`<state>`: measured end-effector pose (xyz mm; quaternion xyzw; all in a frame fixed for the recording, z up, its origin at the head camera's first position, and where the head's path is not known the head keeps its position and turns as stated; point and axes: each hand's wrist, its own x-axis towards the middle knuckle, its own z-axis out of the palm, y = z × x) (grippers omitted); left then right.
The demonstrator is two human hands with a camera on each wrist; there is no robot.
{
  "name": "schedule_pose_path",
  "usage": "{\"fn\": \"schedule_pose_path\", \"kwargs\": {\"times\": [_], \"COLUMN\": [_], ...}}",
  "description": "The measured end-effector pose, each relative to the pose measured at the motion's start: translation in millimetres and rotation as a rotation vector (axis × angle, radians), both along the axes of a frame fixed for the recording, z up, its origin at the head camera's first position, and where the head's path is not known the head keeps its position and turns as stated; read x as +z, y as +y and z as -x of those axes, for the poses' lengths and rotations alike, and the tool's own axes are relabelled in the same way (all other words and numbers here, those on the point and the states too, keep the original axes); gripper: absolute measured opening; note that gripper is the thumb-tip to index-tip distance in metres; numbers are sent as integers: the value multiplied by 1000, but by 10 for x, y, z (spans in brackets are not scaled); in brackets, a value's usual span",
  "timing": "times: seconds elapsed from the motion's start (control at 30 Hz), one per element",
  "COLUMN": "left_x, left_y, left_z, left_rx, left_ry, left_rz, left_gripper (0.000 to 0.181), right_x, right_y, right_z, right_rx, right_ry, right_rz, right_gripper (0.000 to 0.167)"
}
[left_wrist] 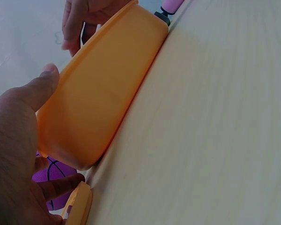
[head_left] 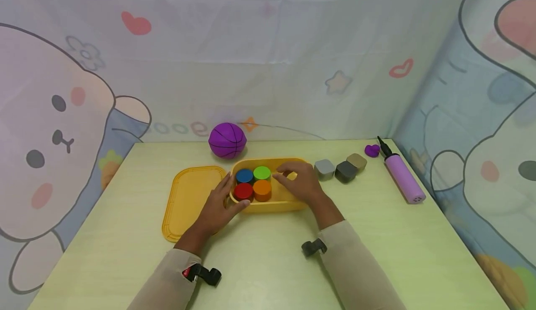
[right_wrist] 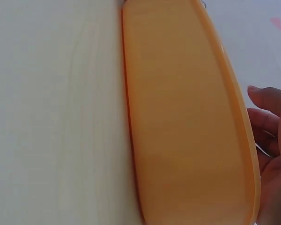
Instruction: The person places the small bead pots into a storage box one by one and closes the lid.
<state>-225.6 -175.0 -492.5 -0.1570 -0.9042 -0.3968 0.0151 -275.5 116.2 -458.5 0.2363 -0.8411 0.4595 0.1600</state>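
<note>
A yellow plastic box [head_left: 268,206] stands on the table, its long side toward me. In its left part sit a blue cylinder [head_left: 244,176], a green cylinder [head_left: 262,172], a red cylinder [head_left: 243,192] and an orange cylinder [head_left: 262,190]. My left hand [head_left: 216,210] holds the box's left end, its thumb at the front rim. The left wrist view shows that thumb [left_wrist: 44,84] against the rim. My right hand [head_left: 302,182] hovers over the box's right part with fingers loosely bent, fingertips near the green cylinder. Nothing shows between its thumb and fingers [right_wrist: 267,123].
A flat yellow lid [head_left: 188,198] lies left of the box. Behind stands a purple ball [head_left: 227,140]. Right of the box are a grey block [head_left: 324,169], a black block [head_left: 345,172] and a tan block [head_left: 357,162]. Farther right lie a small purple piece [head_left: 371,150] and a purple hand pump [head_left: 404,177].
</note>
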Motion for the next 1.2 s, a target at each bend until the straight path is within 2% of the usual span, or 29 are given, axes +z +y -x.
{"fn": "schedule_pose_path", "kwargs": {"times": [0.1,0.23,0.43,0.57,0.77,0.97,1.2], "left_x": [-11,-19,-12,-24,-69,-38,-48], "left_y": [-5,-13,-19,-22,-33,-24,-18], "left_z": [5,12,14,21,42,30,34], "left_rx": [-1,-3,-1,-6,-11,-11,-6], "left_ry": [4,7,11,16,38,34,25], "left_rz": [1,2,3,-12,-28,-42,-38], "left_gripper": [98,97,97,97,96,97,98], "right_x": [-7,-42,-105,-143,-230,-310,-440], "right_y": [87,220,409,529,693,813,902], "right_z": [15,43,75,89,132,134,139], "right_rx": [-3,-59,-144,-170,-233,-295,-398], "right_ry": [117,229,282,271,197,138,62], "right_rz": [53,65,25,55,68,71,38], "right_gripper": [14,14,17,20,21,25,37]}}
